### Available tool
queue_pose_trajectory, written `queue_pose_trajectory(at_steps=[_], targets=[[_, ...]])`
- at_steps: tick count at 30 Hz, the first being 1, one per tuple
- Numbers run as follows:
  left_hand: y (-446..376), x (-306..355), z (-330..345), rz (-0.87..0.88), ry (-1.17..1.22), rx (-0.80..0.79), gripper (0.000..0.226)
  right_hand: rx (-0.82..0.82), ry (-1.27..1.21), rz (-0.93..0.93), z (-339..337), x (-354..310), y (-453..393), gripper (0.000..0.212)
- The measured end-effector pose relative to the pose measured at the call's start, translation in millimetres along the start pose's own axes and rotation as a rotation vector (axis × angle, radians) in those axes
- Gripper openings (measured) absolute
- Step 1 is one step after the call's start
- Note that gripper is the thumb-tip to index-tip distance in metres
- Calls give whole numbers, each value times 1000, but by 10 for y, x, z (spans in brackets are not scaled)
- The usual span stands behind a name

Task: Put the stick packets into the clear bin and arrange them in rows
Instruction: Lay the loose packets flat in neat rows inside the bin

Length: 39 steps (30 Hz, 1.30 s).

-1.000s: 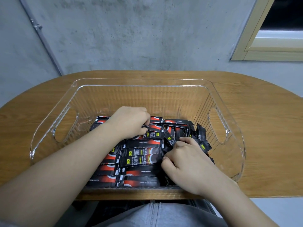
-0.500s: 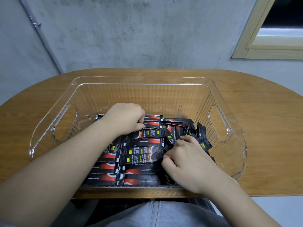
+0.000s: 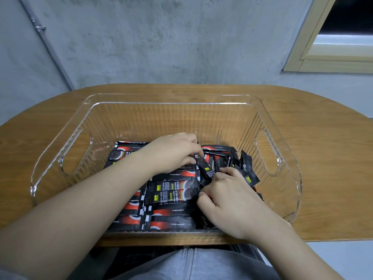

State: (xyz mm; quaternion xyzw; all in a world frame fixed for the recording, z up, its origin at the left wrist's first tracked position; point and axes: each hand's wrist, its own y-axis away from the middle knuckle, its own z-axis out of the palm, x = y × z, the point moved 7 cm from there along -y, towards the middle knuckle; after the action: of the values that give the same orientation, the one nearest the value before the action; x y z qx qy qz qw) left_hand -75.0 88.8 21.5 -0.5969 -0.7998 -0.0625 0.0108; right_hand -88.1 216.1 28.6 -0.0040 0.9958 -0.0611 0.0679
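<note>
Clearly both hands, left [image 3: 173, 152] and right [image 3: 228, 199], pinch packets [image 3: 171, 190] in the bin [image 3: 60, 138]; they look light, slick, best gripped mid-length.

Black-and-red stick packets [image 3: 171, 194] lie partly rowed inside the clear bin [image 3: 165, 100]

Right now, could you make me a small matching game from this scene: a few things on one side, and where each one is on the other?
Things:
1. clear bin
2. flat packets
3. jumbled packets
4. window frame

Places:
A. upper right, on the wall
B. on the wooden table
C. bin's right side, standing loosely
D. bin's near left, in rows

Pairs: 1-B, 2-D, 3-C, 4-A
</note>
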Motion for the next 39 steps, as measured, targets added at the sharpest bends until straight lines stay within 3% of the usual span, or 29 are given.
queue_pose_trajectory(at_steps=[6,11,24,27,29,32,35,39], targets=[[-144,338,-78,161,-110,-23,41,-22,5,4,20,4,3,42],[-280,591,-13,322,-333,-35,31,-36,-1,14,21,7,-2,40],[-426,680,17,379,-424,-135,20,-32,15,11,12,-2,1,47],[-420,672,-48,409,-373,-54,10,-27,5,8,10,-2,4,45],[-371,667,-181,459,-292,124,7,-26,-5,4,8,-5,4,43],[-308,510,-418,315,-210,278,18,-30,8,0,10,-5,8,44],[-158,225,-585,106,-121,307,20,-35,0,3,9,-4,9,43],[263,6,-596,-25,-145,299,21,-46,-9,-1,5,-7,15,42]])
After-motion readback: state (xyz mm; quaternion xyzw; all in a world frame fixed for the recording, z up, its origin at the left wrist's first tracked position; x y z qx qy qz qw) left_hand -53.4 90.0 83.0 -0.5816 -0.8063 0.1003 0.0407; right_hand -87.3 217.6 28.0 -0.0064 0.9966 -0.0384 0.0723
